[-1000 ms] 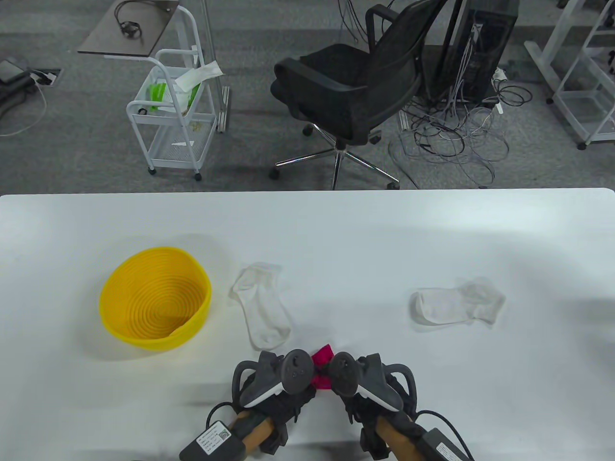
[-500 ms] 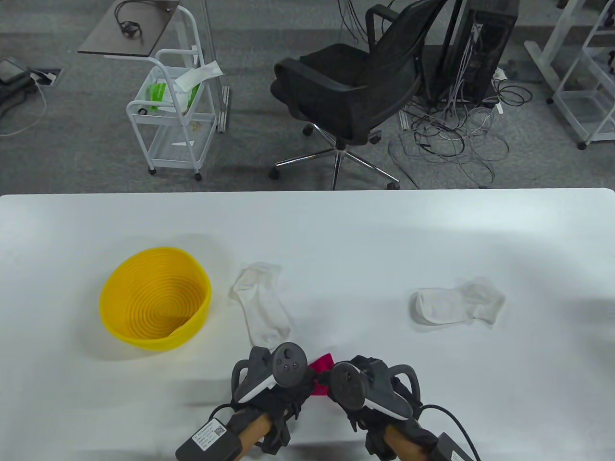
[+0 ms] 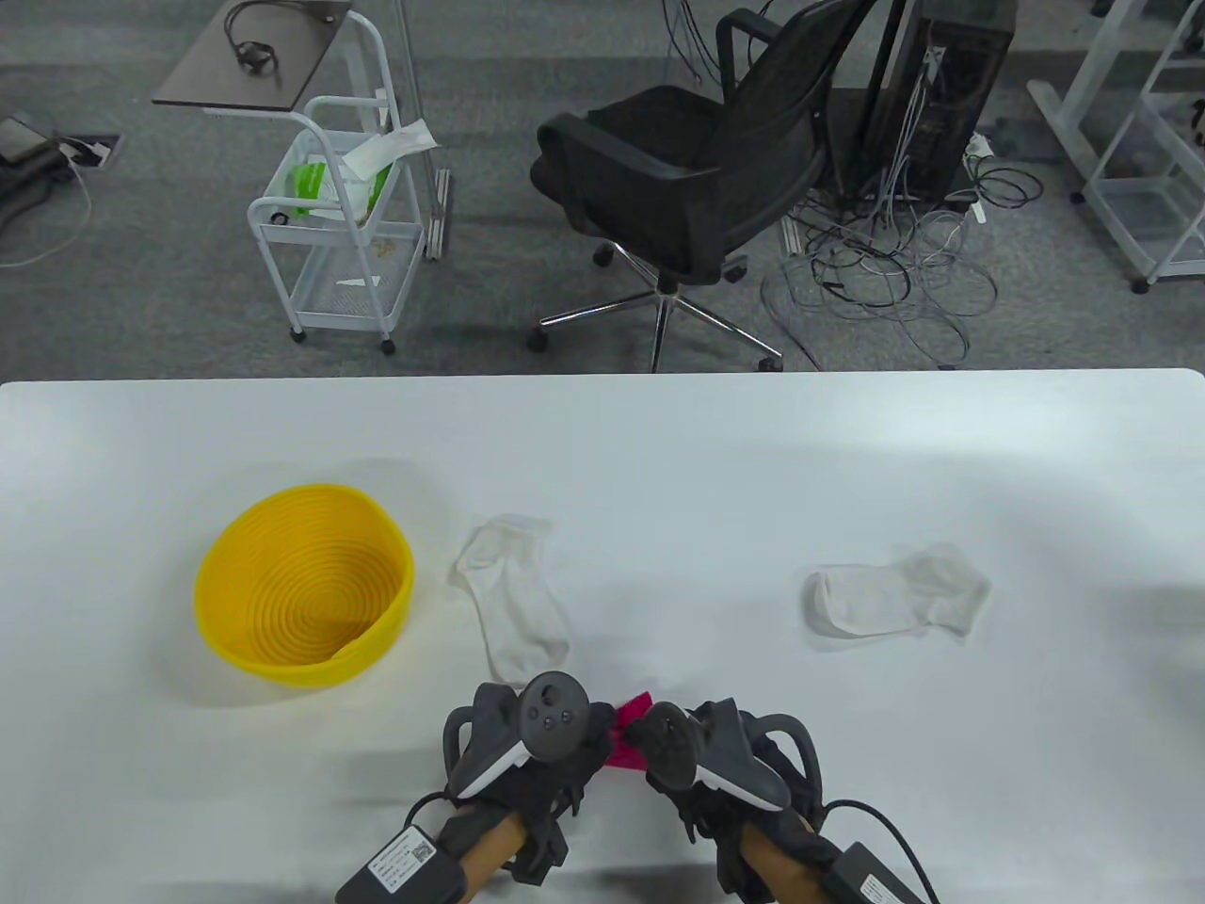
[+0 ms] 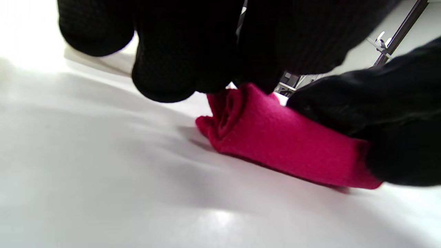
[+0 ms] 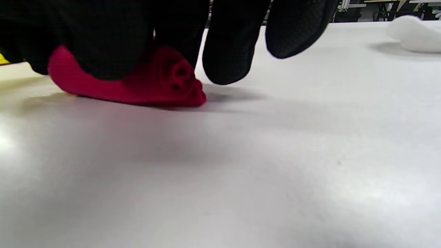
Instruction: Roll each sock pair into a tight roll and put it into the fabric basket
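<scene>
A magenta sock roll [image 3: 629,734] lies on the white table near its front edge, mostly hidden between my two gloved hands. My left hand [image 3: 551,758] and right hand [image 3: 692,767] both grip it from opposite ends. In the left wrist view the roll [image 4: 275,141] shows its spiral end under my left fingertips [image 4: 165,72]. In the right wrist view the other end of the roll [image 5: 165,81] sits under my right fingers [image 5: 113,44], with two fingers hanging free beside it. The yellow basket [image 3: 282,664] stands empty at the left.
Two white socks lie flat on the table, one [image 3: 513,598] just right of the basket and one [image 3: 894,598] at the right. Beyond the table's far edge stand a black office chair [image 3: 687,179] and a white cart [image 3: 339,217].
Both hands have shifted slightly left and toward the front edge with the magenta roll. Less of the sock shows between them now.
</scene>
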`<state>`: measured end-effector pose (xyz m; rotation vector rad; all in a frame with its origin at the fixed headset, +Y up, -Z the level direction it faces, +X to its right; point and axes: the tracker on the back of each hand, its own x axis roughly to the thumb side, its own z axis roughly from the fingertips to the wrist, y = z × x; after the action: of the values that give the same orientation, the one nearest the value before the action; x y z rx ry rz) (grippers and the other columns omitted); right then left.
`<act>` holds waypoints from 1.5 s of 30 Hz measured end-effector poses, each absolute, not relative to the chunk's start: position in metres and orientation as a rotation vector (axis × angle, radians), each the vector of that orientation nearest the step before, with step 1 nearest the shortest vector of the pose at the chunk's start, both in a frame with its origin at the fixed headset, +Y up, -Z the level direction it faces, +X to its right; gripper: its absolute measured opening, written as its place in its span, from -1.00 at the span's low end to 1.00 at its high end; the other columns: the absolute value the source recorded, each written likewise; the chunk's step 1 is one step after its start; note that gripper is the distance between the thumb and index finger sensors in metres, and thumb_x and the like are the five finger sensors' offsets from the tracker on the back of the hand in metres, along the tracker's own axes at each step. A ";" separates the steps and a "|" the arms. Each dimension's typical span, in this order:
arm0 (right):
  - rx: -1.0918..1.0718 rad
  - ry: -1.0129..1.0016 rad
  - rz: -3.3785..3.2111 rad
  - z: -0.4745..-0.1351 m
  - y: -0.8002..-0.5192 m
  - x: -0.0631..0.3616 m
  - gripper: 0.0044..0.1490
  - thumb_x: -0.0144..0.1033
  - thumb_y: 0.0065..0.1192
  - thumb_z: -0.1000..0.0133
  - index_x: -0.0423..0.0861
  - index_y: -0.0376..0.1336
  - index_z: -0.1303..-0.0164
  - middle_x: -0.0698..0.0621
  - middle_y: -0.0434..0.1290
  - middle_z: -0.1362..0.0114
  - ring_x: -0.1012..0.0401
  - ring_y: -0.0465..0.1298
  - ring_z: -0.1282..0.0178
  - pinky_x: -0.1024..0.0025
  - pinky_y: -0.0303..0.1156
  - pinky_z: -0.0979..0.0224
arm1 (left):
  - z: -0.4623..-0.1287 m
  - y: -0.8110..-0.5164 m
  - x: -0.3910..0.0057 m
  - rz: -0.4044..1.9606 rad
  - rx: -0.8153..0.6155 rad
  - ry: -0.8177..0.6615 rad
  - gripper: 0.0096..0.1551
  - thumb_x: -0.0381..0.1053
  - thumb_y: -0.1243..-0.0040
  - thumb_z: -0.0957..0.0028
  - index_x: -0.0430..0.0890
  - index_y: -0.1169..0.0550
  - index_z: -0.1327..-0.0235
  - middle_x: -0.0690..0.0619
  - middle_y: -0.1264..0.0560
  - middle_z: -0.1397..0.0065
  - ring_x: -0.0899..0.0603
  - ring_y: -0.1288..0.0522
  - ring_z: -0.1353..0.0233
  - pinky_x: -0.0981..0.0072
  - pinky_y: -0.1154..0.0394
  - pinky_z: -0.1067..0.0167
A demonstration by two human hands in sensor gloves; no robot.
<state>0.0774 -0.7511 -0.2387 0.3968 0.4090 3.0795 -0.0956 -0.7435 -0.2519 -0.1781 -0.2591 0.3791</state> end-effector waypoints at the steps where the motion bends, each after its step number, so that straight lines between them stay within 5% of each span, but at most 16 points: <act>1: 0.390 0.420 3.083 -0.239 -0.753 0.077 -0.31 0.02 0.37 0.08 0.36 0.20 -0.29 0.28 0.39 -0.52 0.19 0.49 -0.48 -0.03 0.36 -0.49 | -0.252 -0.744 -0.095 0.370 -0.190 -0.259 -0.46 0.19 -0.31 0.21 0.08 -0.74 -0.04 -0.05 -0.63 -0.20 -0.16 -0.67 -0.06 -0.06 -0.50 -0.04; 9: 0.366 0.398 3.064 -0.242 -0.753 0.078 -0.35 -0.04 0.30 0.03 0.35 0.20 -0.31 0.28 0.42 -0.48 0.22 0.51 -0.43 -0.02 0.36 -0.50 | -0.251 -0.755 -0.087 0.271 -0.257 -0.278 -0.30 0.21 -0.42 0.29 0.06 -0.60 -0.19 -0.03 -0.56 -0.27 -0.14 -0.62 -0.13 -0.05 -0.48 -0.09; 18: 0.383 0.467 2.972 -0.245 -0.745 0.087 -0.39 -0.04 0.27 0.02 0.30 0.28 -0.29 0.21 0.50 -0.41 0.21 0.54 -0.38 -0.04 0.36 -0.49 | -0.251 -0.756 -0.080 0.278 -0.261 -0.322 -0.46 0.09 -0.30 0.18 0.00 -0.66 -0.08 -0.03 -0.61 -0.15 -0.12 -0.64 -0.02 -0.04 -0.50 -0.05; 25: 0.525 0.140 3.006 -0.226 -0.713 0.080 -0.48 0.01 0.36 0.08 0.30 0.43 -0.12 0.23 0.52 -0.39 0.21 0.53 -0.40 -0.04 0.36 -0.49 | -0.252 -0.757 -0.083 0.306 -0.300 -0.314 -0.50 0.09 -0.21 0.15 -0.01 -0.70 -0.02 -0.04 -0.65 -0.08 -0.12 -0.67 0.04 -0.03 -0.51 -0.01; 45: 0.424 0.469 3.064 -0.238 -0.749 0.081 -0.25 0.04 0.35 0.07 0.24 0.18 -0.36 0.16 0.34 -0.57 0.13 0.43 -0.53 -0.08 0.32 -0.51 | -0.253 -0.750 -0.089 0.330 -0.216 -0.283 -0.42 0.15 -0.19 0.15 0.04 -0.65 -0.15 -0.06 -0.61 -0.20 -0.16 -0.66 -0.03 -0.05 -0.50 -0.02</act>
<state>0.0809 -0.7485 -0.2375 0.4236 0.4689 3.0639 -0.0893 -0.7501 -0.2527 -0.2162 -0.2827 0.3305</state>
